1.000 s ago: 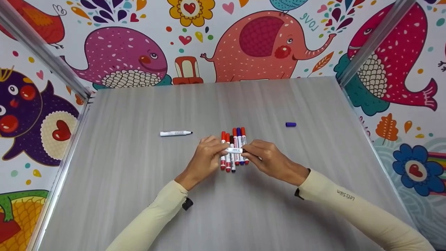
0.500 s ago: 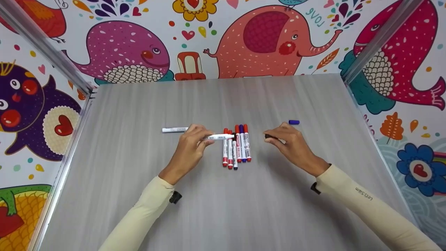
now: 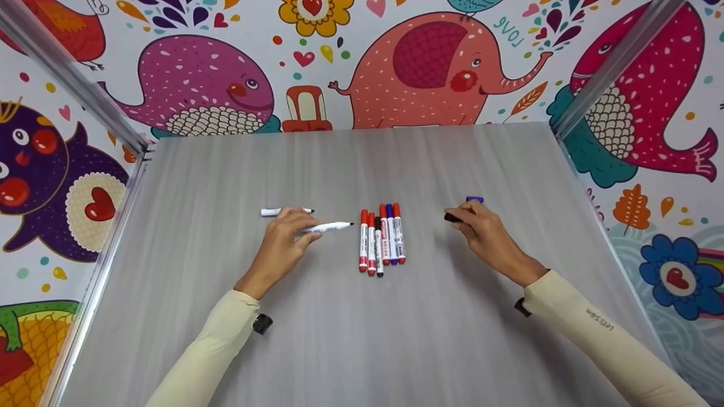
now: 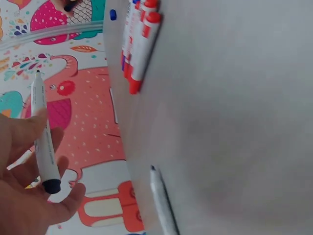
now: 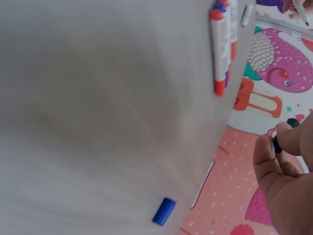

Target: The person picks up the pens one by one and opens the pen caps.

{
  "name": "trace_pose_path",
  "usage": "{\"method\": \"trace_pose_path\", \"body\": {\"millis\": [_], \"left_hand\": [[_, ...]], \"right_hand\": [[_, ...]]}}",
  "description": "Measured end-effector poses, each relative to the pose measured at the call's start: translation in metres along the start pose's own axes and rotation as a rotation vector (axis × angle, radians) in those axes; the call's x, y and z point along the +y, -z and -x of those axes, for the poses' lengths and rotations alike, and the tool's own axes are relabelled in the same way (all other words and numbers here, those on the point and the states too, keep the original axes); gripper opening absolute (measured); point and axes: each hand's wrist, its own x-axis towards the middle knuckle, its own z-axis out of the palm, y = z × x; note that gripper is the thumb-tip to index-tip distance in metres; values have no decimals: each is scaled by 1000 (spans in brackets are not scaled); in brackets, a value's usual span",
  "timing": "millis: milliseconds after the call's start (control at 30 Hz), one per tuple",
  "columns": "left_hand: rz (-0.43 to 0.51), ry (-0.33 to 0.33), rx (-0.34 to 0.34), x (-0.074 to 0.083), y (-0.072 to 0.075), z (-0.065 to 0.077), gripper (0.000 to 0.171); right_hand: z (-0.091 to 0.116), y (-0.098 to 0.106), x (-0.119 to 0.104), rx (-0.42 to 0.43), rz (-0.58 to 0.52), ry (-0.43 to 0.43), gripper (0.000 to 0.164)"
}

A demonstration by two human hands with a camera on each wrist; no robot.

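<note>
My left hand (image 3: 283, 243) pinches an uncapped white marker (image 4: 43, 137), its dark tip pointing right and a black plug at its rear end. Between the fingers of my right hand (image 3: 489, 237) is a black marker cap (image 3: 451, 217). Just behind the left hand, another uncapped marker (image 4: 161, 200) lies on the table, partly covered by that hand in the head view. A blue cap (image 5: 164, 211) rests on the table beyond the right hand. Capped red markers (image 3: 363, 240), a black marker (image 3: 379, 249) and a blue marker (image 3: 391, 234) lie side by side between the hands.
The grey wood-grain table (image 3: 339, 339) meets cartoon-printed wall panels at its back and sides. Metal rails (image 3: 107, 107) run up the two back corners. Both forearms, in pale sleeves with black wrist straps, reach in from the front.
The hands, earlier together over the row of markers, have moved apart. The black cap has come off the marker: it went right with the right hand, the marker left with the left.
</note>
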Motion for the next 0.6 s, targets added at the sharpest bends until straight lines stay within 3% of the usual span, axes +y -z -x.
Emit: {"method": "trace_pose_path", "body": {"millis": [333,600], "left_hand": [[-108,25,39,-43,12,15,16],[-247,-20,93,-72,17,21,15]], "right_hand": [[17,5,20,-8,37,-149,24],[30,5,42,0,97,-204,20]]}}
